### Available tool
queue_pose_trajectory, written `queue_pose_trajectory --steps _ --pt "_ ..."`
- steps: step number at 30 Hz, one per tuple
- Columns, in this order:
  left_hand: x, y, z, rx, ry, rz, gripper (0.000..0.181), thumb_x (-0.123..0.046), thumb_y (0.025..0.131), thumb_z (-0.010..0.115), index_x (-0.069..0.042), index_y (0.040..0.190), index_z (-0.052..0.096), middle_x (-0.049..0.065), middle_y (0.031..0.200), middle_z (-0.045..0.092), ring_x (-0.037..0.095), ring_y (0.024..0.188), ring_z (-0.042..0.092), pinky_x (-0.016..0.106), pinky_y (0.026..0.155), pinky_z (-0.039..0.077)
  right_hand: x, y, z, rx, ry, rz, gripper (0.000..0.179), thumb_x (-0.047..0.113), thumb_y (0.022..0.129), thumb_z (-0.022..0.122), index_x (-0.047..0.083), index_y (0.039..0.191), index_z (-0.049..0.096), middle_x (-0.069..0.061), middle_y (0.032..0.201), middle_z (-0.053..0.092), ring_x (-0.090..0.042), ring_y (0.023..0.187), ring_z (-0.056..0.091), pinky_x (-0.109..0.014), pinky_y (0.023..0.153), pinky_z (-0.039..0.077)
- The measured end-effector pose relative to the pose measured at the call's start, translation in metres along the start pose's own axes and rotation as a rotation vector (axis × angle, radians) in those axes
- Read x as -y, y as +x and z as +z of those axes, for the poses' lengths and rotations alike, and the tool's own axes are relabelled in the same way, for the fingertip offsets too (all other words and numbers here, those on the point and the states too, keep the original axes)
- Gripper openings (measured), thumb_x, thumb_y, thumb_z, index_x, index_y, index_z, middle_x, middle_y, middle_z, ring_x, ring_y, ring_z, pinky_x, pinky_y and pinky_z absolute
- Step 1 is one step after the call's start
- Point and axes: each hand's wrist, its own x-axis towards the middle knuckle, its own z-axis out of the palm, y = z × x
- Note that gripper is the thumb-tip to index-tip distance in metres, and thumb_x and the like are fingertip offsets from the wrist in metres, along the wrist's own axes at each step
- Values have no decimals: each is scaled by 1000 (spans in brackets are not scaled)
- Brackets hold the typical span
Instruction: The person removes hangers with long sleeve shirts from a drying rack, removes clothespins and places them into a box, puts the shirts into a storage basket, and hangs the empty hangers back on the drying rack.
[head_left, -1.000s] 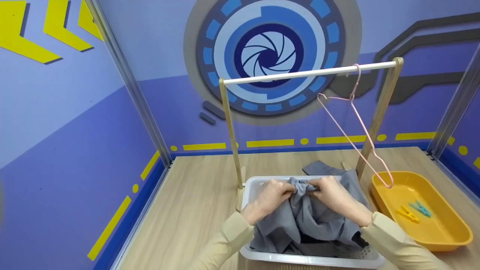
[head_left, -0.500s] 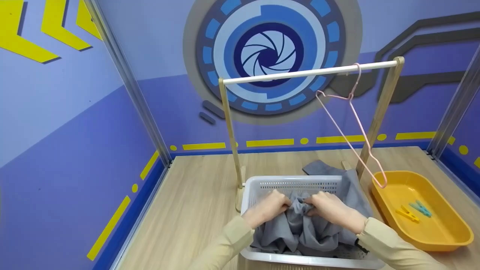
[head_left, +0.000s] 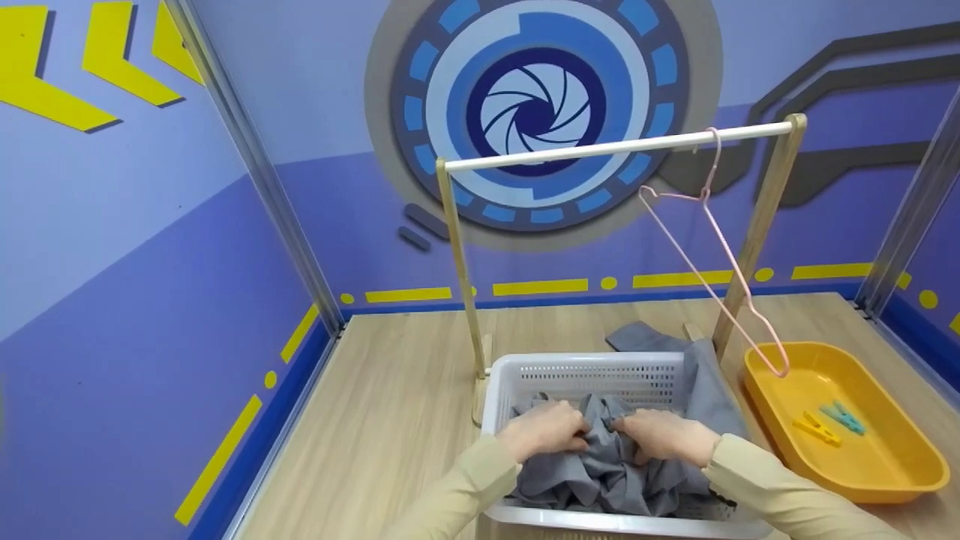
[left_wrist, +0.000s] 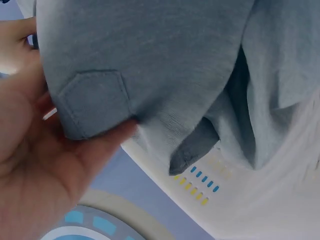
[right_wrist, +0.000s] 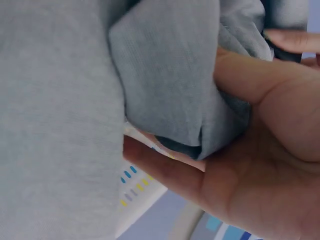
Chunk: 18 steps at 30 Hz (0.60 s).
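Note:
A grey garment [head_left: 555, 476] lies bunched inside a white plastic basket [head_left: 487, 405]. Part of it drapes over the basket's right side, and one end rests on the table behind. My left hand [head_left: 551, 429] grips a gathered fold from the left; in the left wrist view, a stitched five-sided patch [left_wrist: 95, 105] shows on the cloth beside the fingers. Opposite it, my right hand [head_left: 664, 433] holds the same gathered part, thumb on the fabric [right_wrist: 165, 75] in the right wrist view. Some right fingertips are hidden behind the cloth.
Behind the basket stands a rack with a white rail [head_left: 600, 150] and wooden posts. A pink hanger [head_left: 724, 232] hangs near its right end. On the right, a yellow tray [head_left: 892, 450] holds a yellow clothespin [head_left: 817, 429] and a teal clothespin [head_left: 844, 417].
Both hands have moved down into the basket with the gathered cloth, exposing more of the basket's back wall. The hanger sways slightly on the rail.

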Motion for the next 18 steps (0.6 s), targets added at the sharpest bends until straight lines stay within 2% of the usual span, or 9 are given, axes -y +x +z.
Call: queue_pose_trajectory --steps 3,7,10,13,16,18 --pt "-1 0 0 19 6 -11 27 -42 83 60 -17 73 59 -9 65 48 4 55 43 18 50 35 -1 1 -3 58 17 35 36 1 64 77 7 97 62 -3 78 58 -18 68 55 -34 57 42" --pt "2 -2 -4 -44 0 -56 37 -53 80 54 -20 95 65 -6 81 49 5 63 45 20 53 38 -2 -1 -13 61 37 55 52 11 67 79 3 114 58 -13 97 58 -27 85 56 -39 70 44" --pt "6 -4 -9 -90 -6 -98 54 -58 79 49 -19 113 62 -3 95 52 7 72 50 22 58 41 -3 -4 -24 43 75 54 65 22 68 79 1 123 52 -24 114 49 -35 98 52 -46 79 41" --pt "11 -5 -16 -125 -33 -126 59 -60 79 47 -16 117 59 -1 102 54 9 82 53 24 65 43 -5 -8 -34 -16 112 7 74 36 71 74 3 130 45 -31 127 36 -44 108 43 -53 83 37" --pt "16 -6 -22 -155 -66 -136 59 -59 82 45 -14 118 58 1 106 55 12 89 54 26 70 44 -7 -8 -39 -127 117 -69 76 45 77 65 4 135 40 -34 131 31 -50 110 38 -58 82 35" --pt "19 -6 -25 -177 -78 -142 58 -58 84 43 -14 118 57 1 108 55 14 92 54 27 72 44 -9 -7 -40 -209 98 -93 74 46 81 60 3 136 37 -33 131 30 -51 111 36 -58 81 36"
